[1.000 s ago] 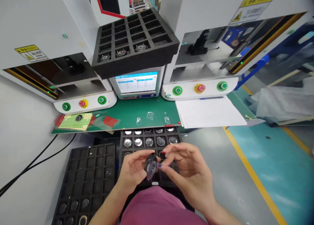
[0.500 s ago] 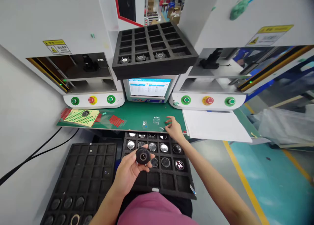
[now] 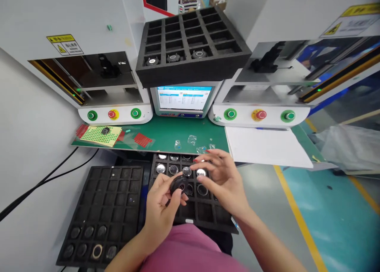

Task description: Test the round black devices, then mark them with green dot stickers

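Observation:
A round black watch body point(image 3: 179, 184) is tilted between the thumb and fingers of my left hand point(image 3: 162, 203), above the near foam tray. My right hand point(image 3: 222, 181) is just to its right, fingers spread and holding nothing, its fingertips near the watch body but apart from it. Below both hands the black foam tray point(image 3: 204, 212) holds rows of round glassy watch parts point(image 3: 160, 168). Small clear film pieces point(image 3: 192, 139) lie on the green bench point(image 3: 162, 135) beyond.
Another foam tray point(image 3: 111, 189) sits lower left, and a third point(image 3: 192, 68) is propped above the screen point(image 3: 181, 99). White machines with buttons point(image 3: 135, 113) flank it. White paper point(image 3: 267, 147) and red sticker sheets point(image 3: 143, 140) lie on the bench.
My right hand has moved from the bench edge back toward my left hand, and its fingers have spread. The watch body has turned in my left hand. Another film piece now lies near the bench edge.

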`<state>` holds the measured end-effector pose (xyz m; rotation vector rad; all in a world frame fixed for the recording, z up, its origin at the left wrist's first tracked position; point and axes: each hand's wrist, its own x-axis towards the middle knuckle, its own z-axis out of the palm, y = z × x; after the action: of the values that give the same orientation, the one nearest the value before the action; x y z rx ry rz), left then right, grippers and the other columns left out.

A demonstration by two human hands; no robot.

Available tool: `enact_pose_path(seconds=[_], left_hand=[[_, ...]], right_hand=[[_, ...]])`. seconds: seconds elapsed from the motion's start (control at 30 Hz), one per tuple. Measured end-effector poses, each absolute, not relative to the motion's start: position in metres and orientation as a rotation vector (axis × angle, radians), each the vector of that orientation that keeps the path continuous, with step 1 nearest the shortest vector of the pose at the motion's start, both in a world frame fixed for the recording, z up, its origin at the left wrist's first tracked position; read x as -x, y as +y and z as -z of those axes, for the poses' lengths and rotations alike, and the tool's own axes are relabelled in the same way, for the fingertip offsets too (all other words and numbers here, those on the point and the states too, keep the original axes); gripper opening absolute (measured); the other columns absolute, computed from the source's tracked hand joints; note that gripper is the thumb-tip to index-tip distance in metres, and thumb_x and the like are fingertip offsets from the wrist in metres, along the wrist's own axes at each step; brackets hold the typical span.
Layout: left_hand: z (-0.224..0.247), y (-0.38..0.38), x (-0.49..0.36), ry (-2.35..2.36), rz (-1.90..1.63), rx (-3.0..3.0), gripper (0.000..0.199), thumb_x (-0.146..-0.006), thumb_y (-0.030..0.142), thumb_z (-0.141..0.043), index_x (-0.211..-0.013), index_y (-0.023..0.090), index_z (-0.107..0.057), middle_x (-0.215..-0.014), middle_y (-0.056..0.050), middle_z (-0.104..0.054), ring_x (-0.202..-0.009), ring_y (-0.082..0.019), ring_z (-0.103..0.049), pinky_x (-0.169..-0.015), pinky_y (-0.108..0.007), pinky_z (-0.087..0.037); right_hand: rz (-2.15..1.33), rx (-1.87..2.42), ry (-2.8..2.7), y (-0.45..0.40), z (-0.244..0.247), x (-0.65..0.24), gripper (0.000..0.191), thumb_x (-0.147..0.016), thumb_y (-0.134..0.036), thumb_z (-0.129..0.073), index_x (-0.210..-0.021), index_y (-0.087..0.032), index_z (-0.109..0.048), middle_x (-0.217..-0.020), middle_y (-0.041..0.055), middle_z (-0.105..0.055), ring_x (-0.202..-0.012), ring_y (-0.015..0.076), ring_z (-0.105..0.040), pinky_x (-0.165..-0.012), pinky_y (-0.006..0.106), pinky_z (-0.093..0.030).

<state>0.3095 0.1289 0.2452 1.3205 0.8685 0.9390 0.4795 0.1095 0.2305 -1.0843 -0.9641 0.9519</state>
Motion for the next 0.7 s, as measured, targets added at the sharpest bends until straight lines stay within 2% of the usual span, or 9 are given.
enact_pose_path(seconds=[0.13, 0.27, 0.43, 0.53, 0.63, 0.7], left_hand=[[-0.244, 0.118, -0.309, 0.795, -0.912, -1.493, 0.04, -0.094, 0.019, -0.053, -0.129, 0.039, -0.059, -0.096, 0.0, -0.048, -0.066, -0.006, -0.061, -0.056, -0.016, -0.056], [-0.244, 0.118, -0.305, 0.567, -0.866, -1.509, 0.057, -0.09, 0.023, -0.059, -0.143, 0.035, -0.043, -0.108, -0.004, -0.044, -0.071, -0.008, -0.057, -0.063, -0.022, -0.058], [-0.239, 0.135, -0.301, 0.375, -0.743, -1.382, 0.054, -0.079, 0.028, -0.076, -0.13, 0.035, -0.059, -0.106, -0.004, -0.047, -0.074, -0.01, -0.057, -0.062, -0.021, -0.057], [-0.24, 0.14, -0.299, 0.429, -0.801, -1.445, 0.053, -0.074, 0.031, -0.081, -0.124, 0.032, -0.064, -0.11, -0.006, -0.054, -0.083, -0.015, -0.061, -0.071, -0.025, -0.058], [-0.249, 0.138, -0.296, 0.574, -0.844, -1.606, 0.051, -0.075, 0.027, -0.08, -0.123, 0.031, -0.065, -0.123, -0.008, -0.061, -0.111, -0.024, -0.06, -0.097, -0.036, -0.051], [-0.256, 0.135, -0.295, 0.626, -0.818, -1.645, 0.055, -0.075, 0.02, -0.08, -0.126, 0.033, -0.062, -0.123, -0.006, -0.064, -0.112, -0.024, -0.062, -0.1, -0.036, -0.05]], right_hand=[[-1.35, 0.837, -0.784, 0.103, -0.237, -0.472, 0.058, -0.072, -0.014, -0.079, -0.118, -0.031, -0.047, -0.1, -0.0007, -0.063, -0.078, 0.011, -0.068, -0.075, 0.026, -0.057], [-1.528, 0.734, -0.66, 0.104, -0.236, -0.476, 0.065, -0.067, -0.012, -0.083, -0.118, -0.032, -0.048, -0.098, -0.0021, -0.062, -0.074, 0.0097, -0.067, -0.067, 0.023, -0.058], [-1.683, 0.658, -0.608, 0.102, -0.238, -0.478, 0.073, -0.062, -0.014, -0.087, -0.121, -0.03, -0.048, -0.098, -0.0011, -0.065, -0.073, 0.0104, -0.068, -0.064, 0.022, -0.057], [-1.525, 0.795, -0.638, 0.097, -0.245, -0.477, 0.062, -0.065, -0.017, -0.085, -0.115, -0.027, -0.052, -0.099, 0.0009, -0.068, -0.073, 0.0124, -0.07, -0.064, 0.025, -0.058], [-1.105, 1.031, -0.668, 0.085, -0.259, -0.476, 0.036, -0.072, -0.014, -0.078, -0.1, -0.025, -0.058, -0.079, -0.0028, -0.071, -0.069, 0.0109, -0.068, -0.065, 0.022, -0.056], [-0.934, 1.132, -0.674, 0.074, -0.27, -0.474, 0.028, -0.072, -0.011, -0.077, -0.09, -0.025, -0.06, -0.066, -0.0049, -0.069, -0.062, 0.0104, -0.066, -0.061, 0.019, -0.055]])
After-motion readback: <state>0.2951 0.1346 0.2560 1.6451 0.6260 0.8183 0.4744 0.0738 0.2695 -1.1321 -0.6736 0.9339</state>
